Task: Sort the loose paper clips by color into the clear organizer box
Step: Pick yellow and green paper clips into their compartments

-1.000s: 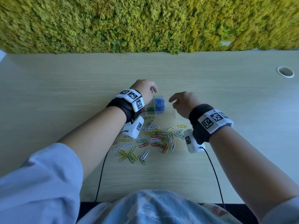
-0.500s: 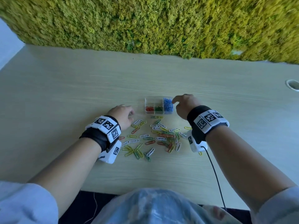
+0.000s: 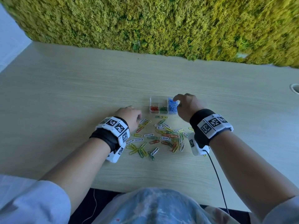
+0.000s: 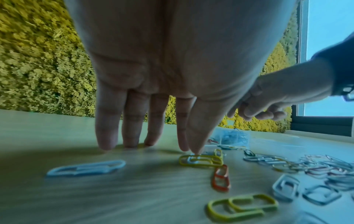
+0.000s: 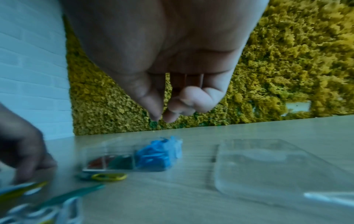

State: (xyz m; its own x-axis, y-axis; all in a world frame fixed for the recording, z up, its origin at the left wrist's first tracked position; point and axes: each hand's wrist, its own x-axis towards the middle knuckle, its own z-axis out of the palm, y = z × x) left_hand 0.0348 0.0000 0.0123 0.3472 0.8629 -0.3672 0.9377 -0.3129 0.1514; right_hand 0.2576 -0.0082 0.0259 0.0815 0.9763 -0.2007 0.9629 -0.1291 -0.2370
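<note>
The clear organizer box (image 3: 155, 99) stands past the pile, with red (image 3: 154, 108), green (image 3: 163, 109) and blue clips (image 3: 172, 106) in three compartments. Loose paper clips (image 3: 163, 135) of several colours lie scattered in front of it. My right hand (image 3: 175, 99) hovers over the blue compartment (image 5: 153, 154). Its thumb and forefinger tips (image 5: 161, 119) almost meet with no clip visible between them, and the other fingers are curled. My left hand (image 3: 137, 118) is at the pile's left edge. Its straight fingertips (image 4: 107, 145) touch the table, and the thumb tip touches a yellow clip (image 4: 201, 161).
A clear lid (image 5: 277, 166) lies flat just right of the box. A moss wall (image 3: 161, 21) backs the wooden table (image 3: 80, 94), which has a cable hole (image 3: 295, 88) at the far right. Wrist-camera cables trail over the near table edge.
My left hand has come back from the box to the pile's left edge and lowered its fingers onto the clips. My right hand has shifted left over the blue compartment.
</note>
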